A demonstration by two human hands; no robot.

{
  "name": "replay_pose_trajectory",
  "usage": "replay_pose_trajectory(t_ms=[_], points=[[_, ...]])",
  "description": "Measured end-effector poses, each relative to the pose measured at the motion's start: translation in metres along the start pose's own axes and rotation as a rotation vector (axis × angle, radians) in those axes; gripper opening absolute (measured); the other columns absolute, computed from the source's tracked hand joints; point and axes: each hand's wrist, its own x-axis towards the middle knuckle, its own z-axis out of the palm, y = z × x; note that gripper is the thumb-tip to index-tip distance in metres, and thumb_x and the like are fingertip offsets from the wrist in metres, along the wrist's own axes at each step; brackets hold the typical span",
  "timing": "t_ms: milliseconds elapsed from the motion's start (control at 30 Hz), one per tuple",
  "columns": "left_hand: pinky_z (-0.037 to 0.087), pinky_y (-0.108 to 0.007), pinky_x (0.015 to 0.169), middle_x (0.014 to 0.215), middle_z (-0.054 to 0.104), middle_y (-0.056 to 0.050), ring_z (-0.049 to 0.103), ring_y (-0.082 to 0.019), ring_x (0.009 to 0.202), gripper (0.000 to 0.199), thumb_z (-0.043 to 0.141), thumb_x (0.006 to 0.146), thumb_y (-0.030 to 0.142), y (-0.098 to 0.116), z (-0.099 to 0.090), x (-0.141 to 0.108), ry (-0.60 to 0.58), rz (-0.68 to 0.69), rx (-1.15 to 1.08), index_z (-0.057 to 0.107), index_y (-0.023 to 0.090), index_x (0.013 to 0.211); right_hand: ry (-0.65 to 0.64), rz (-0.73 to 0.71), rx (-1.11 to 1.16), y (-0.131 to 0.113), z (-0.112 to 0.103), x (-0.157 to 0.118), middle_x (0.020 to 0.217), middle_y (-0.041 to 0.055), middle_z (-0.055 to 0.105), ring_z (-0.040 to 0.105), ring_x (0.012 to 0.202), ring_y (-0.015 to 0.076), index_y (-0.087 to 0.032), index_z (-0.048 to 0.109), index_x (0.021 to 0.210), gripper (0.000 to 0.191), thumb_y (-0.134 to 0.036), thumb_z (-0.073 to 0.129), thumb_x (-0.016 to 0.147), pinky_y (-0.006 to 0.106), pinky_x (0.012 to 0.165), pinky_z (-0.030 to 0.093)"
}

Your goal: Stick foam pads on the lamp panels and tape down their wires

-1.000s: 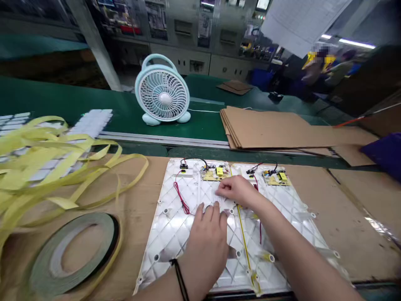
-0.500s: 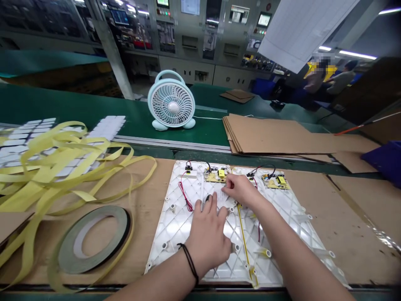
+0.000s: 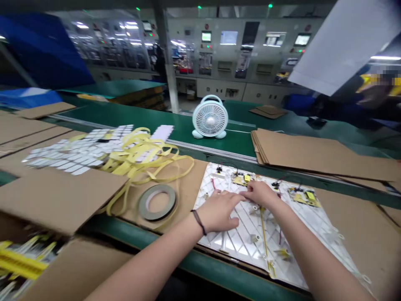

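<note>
A white ribbed plastic panel [image 3: 232,246] lies on cardboard, with a yellow strip [image 3: 263,234] running down its middle. Along its far edge are two small circuit boards, a left one [image 3: 239,179] and a right one [image 3: 302,196], with thin wires. My left hand [image 3: 219,211] rests palm down on the panel's left half, fingers stretched out and holding nothing. Just in front of the left board, my right hand [image 3: 260,194] has thumb and finger pinched together close to the left fingertips. Whatever sits in that pinch is hidden.
Left of the panel lie a tape roll [image 3: 144,205], tangled yellow strips [image 3: 150,173] and white pieces in rows [image 3: 75,152]. A light-blue fan [image 3: 210,119] stands behind. Cardboard sheets [image 3: 313,154] are stacked at back right. Yellow parts [image 3: 21,259] fill a box at lower left.
The view has swung left, bringing the box and more cardboard into sight. My left hand's fingers now point more to the right. My right hand keeps its pinch near the left board.
</note>
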Motion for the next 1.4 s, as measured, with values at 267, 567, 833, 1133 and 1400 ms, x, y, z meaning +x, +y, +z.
replay_pose_trajectory(t_ms=[267, 567, 833, 1133, 1400], points=[[0.037, -0.037, 0.094, 0.117, 0.06, -0.004, 0.053, -0.025, 0.11, 0.052, 0.06, 0.061, 0.014, -0.057, -0.049, -0.177, 0.065, -0.521, 0.19, 0.056, 0.026, 0.112, 0.084, -0.322, 0.235, -0.093, -0.016, -0.04, 0.069, -0.0002, 0.063, 0.055, 0.064, 0.0161, -0.023, 0.059, 0.075, 0.015, -0.035, 0.054, 0.082, 0.025, 0.057, 0.034], [0.041, -0.036, 0.075, 0.083, 0.069, -0.008, 0.062, -0.024, 0.081, 0.03, 0.042, 0.09, 0.038, -0.07, -0.007, -0.176, 0.456, -0.787, 0.422, 0.064, 0.023, 0.104, 0.138, -0.646, 0.434, -0.184, 0.048, -0.048, 0.074, 0.0019, 0.063, 0.057, 0.071, 0.0159, -0.019, 0.061, 0.076, 0.01, -0.021, 0.054, 0.083, 0.027, 0.066, 0.041], [0.048, -0.027, 0.074, 0.081, 0.071, -0.003, 0.063, -0.018, 0.078, 0.033, 0.05, 0.086, 0.044, -0.055, -0.016, -0.157, 0.599, -0.663, -0.563, 0.07, 0.018, 0.083, 0.432, -0.828, 0.56, -0.198, 0.08, -0.063, 0.102, 0.0089, 0.063, 0.056, 0.095, 0.0222, -0.02, 0.059, 0.109, 0.023, -0.02, 0.055, 0.086, 0.037, 0.083, 0.045], [0.041, -0.036, 0.1, 0.112, 0.066, -0.009, 0.055, -0.024, 0.112, 0.044, 0.05, 0.084, 0.046, -0.046, -0.012, -0.126, 0.707, -0.7, -0.899, 0.064, 0.014, 0.111, 0.494, -0.883, 0.412, -0.199, 0.079, -0.063, 0.099, 0.0074, 0.065, 0.054, 0.09, 0.0213, -0.017, 0.06, 0.108, 0.023, -0.014, 0.052, 0.087, 0.037, 0.077, 0.037], [0.036, -0.035, 0.105, 0.128, 0.057, -0.009, 0.05, -0.021, 0.12, 0.053, 0.046, 0.081, 0.028, -0.052, -0.007, -0.109, 0.718, -0.7, -0.838, 0.046, 0.012, 0.131, 0.551, -0.776, 0.428, -0.199, 0.078, -0.065, 0.095, 0.0055, 0.066, 0.055, 0.088, 0.0198, -0.018, 0.06, 0.092, 0.017, -0.009, 0.048, 0.085, 0.038, 0.079, 0.032]])
